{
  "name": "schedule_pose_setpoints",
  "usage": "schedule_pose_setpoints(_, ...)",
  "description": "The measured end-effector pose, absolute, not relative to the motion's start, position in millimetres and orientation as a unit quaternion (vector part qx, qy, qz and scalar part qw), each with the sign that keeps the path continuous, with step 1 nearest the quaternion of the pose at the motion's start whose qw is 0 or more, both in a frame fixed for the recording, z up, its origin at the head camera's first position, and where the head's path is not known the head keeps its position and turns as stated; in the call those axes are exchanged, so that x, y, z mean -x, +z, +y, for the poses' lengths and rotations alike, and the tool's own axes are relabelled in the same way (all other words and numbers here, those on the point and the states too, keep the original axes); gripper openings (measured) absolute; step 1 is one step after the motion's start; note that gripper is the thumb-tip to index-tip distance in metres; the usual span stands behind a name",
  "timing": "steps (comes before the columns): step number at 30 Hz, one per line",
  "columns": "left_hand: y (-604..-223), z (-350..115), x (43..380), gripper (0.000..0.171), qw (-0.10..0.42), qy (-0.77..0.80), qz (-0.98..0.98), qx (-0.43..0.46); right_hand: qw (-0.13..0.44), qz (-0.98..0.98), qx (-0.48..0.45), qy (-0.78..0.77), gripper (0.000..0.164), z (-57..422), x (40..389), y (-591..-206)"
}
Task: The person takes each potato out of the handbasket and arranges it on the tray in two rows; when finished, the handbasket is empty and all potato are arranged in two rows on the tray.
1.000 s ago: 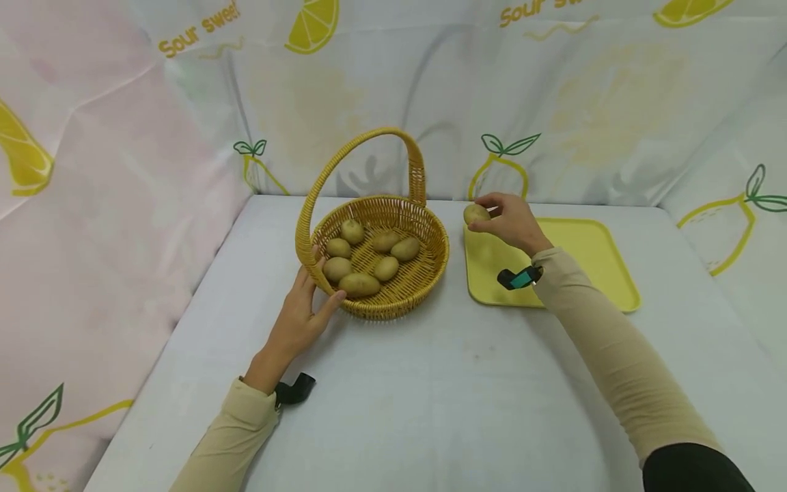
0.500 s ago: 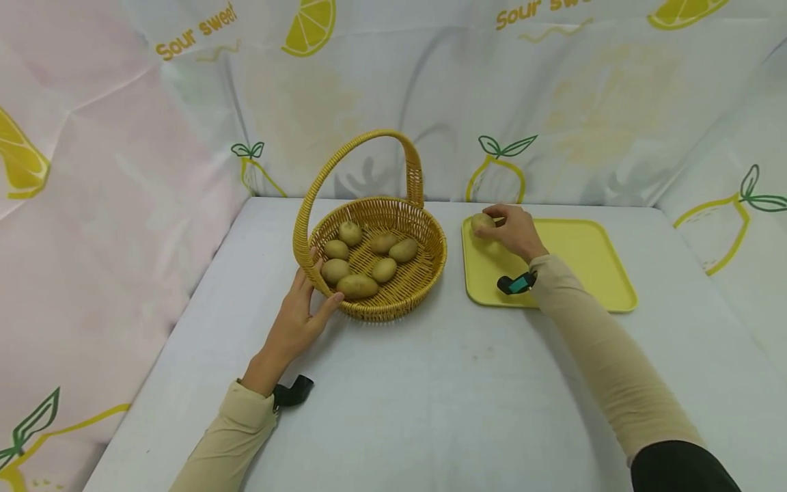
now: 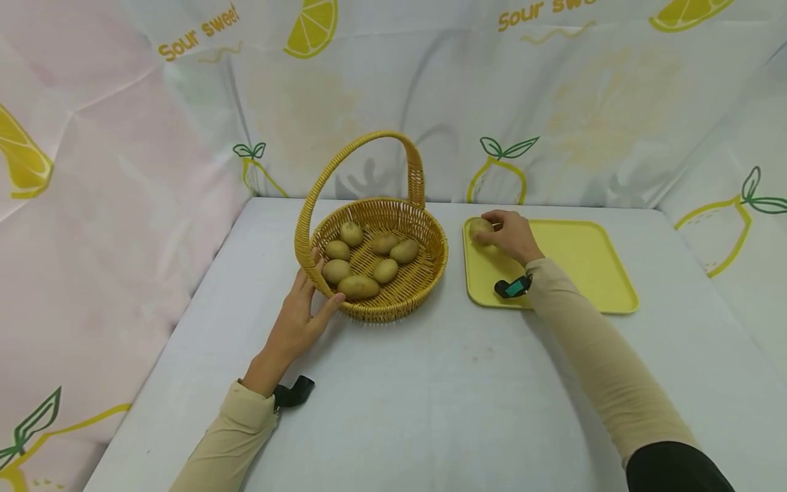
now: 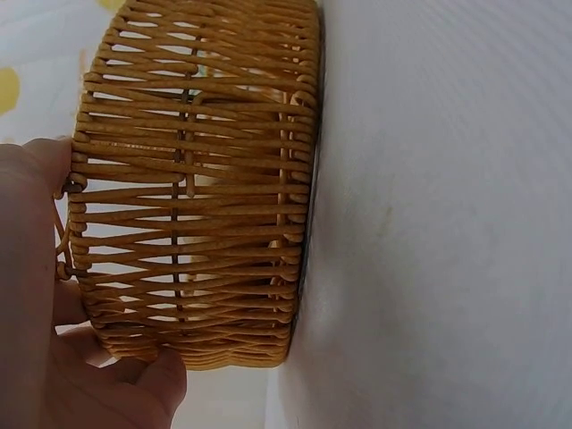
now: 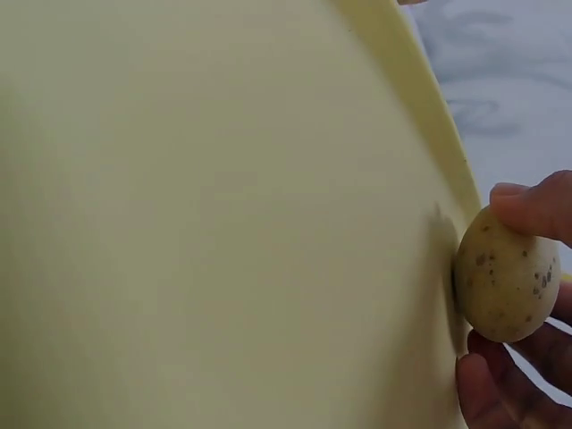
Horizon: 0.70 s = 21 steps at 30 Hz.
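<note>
My right hand [image 3: 513, 236] pinches a potato [image 5: 507, 279] between thumb and fingers at the far left corner of a yellow tray [image 3: 572, 263]. In the right wrist view this round, speckled potato touches or nearly touches the tray's surface. On the left stands a round woven basket [image 3: 381, 313] with a tall arched handle [image 3: 344, 152]. My left hand [image 3: 296, 322] holds its near left side by the handle's base, thumb on the rim and part of the fingers hidden behind the wicker. Several potatoes [image 3: 359, 287] lie inside, mostly along the left and middle.
A white cloth [image 3: 393, 410] covers the table under the basket and tray. Lemon-printed curtains [image 3: 381, 82] rise behind the table and at both sides. A narrow strip of cloth separates basket from tray.
My right hand has lowered the potato from above the tray's far left corner and brought it slightly nearer, onto or close to the tray. The left hand and basket stay put.
</note>
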State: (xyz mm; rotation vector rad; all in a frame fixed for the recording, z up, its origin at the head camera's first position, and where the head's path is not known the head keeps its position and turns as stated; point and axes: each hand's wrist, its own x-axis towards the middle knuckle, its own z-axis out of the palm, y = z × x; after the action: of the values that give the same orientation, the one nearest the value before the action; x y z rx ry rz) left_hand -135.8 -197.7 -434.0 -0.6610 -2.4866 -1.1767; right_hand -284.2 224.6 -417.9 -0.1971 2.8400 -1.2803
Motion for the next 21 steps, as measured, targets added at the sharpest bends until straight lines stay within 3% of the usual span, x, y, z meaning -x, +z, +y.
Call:
schedule_pose_setpoints(13,-435.6,-196.8,137.5,0.072,0.194,-0.417,-0.859,0.225,0.025,0.913,0.077,-0.401,0.063,226.7,283.8,-405.1)
schedule_pose_setpoints(21,-435.5,-196.2,138.1,0.072,0.191,-0.418,-0.859,0.227,-0.027,0.903,0.111,-0.414,0.05,216.7,275.0,-376.9)
